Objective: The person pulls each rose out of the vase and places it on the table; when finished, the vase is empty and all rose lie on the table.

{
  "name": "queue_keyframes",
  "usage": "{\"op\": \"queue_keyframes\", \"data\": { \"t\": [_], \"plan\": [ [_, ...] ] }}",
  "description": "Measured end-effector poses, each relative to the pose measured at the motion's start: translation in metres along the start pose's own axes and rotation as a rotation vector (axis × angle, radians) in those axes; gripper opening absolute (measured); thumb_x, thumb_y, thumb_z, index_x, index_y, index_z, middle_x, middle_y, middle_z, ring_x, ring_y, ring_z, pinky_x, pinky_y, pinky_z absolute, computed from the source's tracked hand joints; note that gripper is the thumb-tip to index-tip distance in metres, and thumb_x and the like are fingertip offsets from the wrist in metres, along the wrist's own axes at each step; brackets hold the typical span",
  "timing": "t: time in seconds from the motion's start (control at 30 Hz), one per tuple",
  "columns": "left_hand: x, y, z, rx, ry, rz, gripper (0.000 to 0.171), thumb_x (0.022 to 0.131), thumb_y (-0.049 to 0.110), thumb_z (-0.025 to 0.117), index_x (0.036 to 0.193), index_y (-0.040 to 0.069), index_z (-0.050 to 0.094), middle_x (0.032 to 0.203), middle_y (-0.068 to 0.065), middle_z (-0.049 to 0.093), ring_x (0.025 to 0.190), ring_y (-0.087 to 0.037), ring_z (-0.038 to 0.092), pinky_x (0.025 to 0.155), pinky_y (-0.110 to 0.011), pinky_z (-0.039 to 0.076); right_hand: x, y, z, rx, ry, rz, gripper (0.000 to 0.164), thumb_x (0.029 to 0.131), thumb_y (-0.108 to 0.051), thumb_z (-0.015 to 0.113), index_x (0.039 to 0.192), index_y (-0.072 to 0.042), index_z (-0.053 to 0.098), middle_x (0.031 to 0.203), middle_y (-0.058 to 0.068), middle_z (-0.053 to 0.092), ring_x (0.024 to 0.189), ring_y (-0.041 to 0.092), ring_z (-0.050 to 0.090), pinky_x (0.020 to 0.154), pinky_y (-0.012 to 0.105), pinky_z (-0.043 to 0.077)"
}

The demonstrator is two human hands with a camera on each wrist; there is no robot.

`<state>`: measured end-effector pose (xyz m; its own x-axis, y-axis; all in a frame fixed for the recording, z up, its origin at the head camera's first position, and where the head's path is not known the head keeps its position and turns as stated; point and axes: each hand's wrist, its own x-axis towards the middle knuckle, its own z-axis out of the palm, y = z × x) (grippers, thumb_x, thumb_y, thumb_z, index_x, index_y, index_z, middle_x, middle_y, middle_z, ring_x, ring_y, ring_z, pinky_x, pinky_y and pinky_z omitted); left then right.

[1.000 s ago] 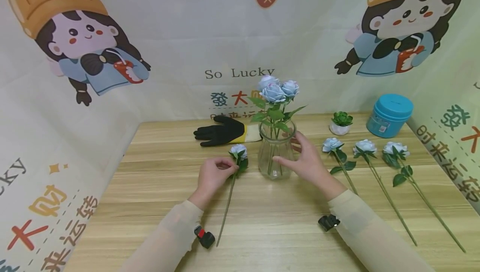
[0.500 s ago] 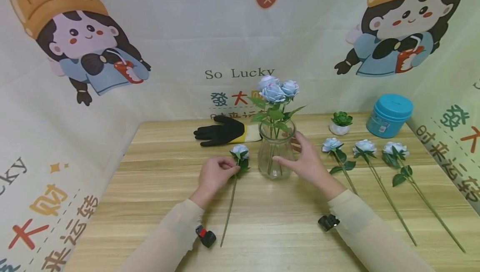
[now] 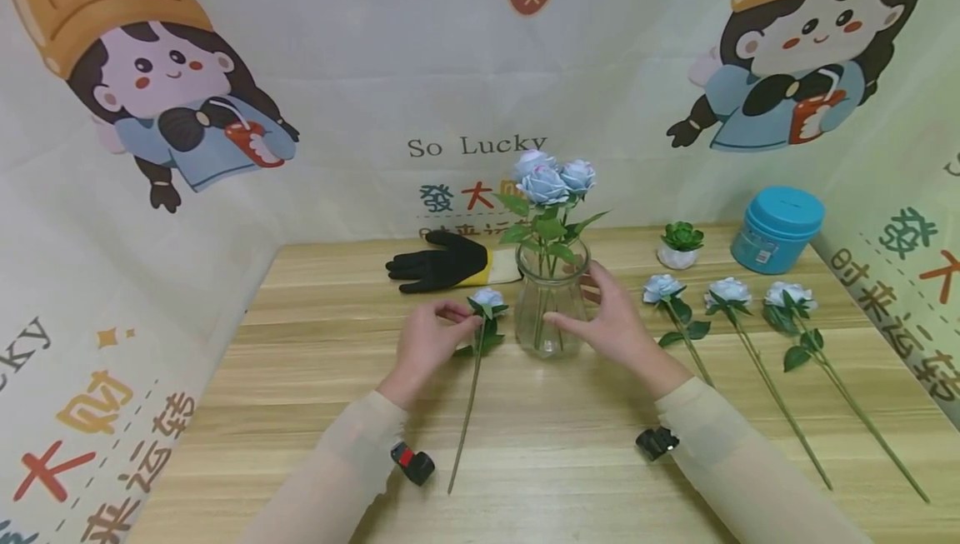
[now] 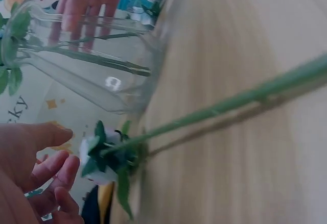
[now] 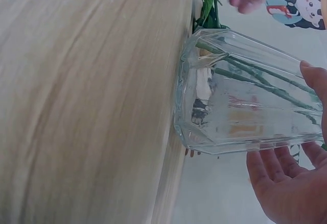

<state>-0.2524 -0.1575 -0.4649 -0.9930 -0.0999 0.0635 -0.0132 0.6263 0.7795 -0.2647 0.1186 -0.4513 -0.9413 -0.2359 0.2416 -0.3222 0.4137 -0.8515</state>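
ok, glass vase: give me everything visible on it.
The vase looks like clear, colourless glass: rounded rim, slightly pinched neck, body widening downward to a faceted base. It stands upright on the wood-grain table, near the middle of the head view. Three pale blue roses stand in it, blooms and leaves above the rim, green stems visible through the wall. The right hand holds its side, thumb in front. Can't tell whether it contains water.

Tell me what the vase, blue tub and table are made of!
Vase: seemingly clear, shiny glass; stems show through.
Blue tub: probably smooth plastic, judging by its even colour.
Table: pale wood or wood-look board; grain streaks show, but can't settle which.
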Motion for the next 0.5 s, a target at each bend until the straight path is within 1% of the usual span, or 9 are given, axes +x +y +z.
{"op": "queue_keyframes", "data": {
  "t": [0.17, 0.37, 0.43, 0.5],
  "plan": [
    [0.005, 0.020, -0.008, -0.081, 0.034, 0.088, 0.015, 0.091, 0.031, 0.080, 0.094, 0.017, 0.076, 0.092, -0.001, 0.074, 0.065, -0.015, 0.057, 0.057, -0.027, 0.045, 0.000, 0.001, 0.000, -0.007, -0.003, -0.005, 0.084, 0.082, -0.026, 0.090, 0.150, -0.007, 0.045, 0.147, 0.015, 0.055, 0.136, 0.038, 0.054, 0.113, 0.051, 0.049],
    [0.011, 0.051, -0.011, -0.235, 0.013, 0.198, 0.012, 0.094, 0.029, 0.078, 0.099, 0.018, 0.077, 0.094, 0.000, 0.075, 0.070, -0.019, 0.055, 0.061, -0.027, 0.044, 0.001, 0.000, -0.001, -0.007, -0.006, -0.008, 0.083, 0.082, -0.025, 0.090, 0.150, -0.007, 0.046, 0.148, 0.014, 0.054, 0.137, 0.037, 0.053, 0.113, 0.051, 0.049],
    [0.011, 0.061, -0.010, -0.269, 0.011, 0.223, 0.011, 0.094, 0.028, 0.078, 0.099, 0.018, 0.077, 0.094, 0.000, 0.075, 0.070, -0.019, 0.053, 0.061, -0.027, 0.042, 0.001, 0.000, -0.001, -0.006, -0.007, -0.010, 0.083, 0.082, -0.025, 0.090, 0.150, -0.008, 0.045, 0.148, 0.014, 0.054, 0.137, 0.037, 0.053, 0.113, 0.052, 0.049],
    [0.011, 0.071, -0.009, -0.279, 0.026, 0.252, 0.010, 0.094, 0.028, 0.077, 0.100, 0.019, 0.078, 0.094, 0.002, 0.074, 0.069, -0.018, 0.052, 0.061, -0.027, 0.041, 0.002, 0.000, -0.001, -0.005, -0.009, -0.018, 0.083, 0.082, -0.025, 0.090, 0.151, -0.009, 0.045, 0.148, 0.014, 0.054, 0.137, 0.036, 0.053, 0.113, 0.051, 0.049]
  ]
}}
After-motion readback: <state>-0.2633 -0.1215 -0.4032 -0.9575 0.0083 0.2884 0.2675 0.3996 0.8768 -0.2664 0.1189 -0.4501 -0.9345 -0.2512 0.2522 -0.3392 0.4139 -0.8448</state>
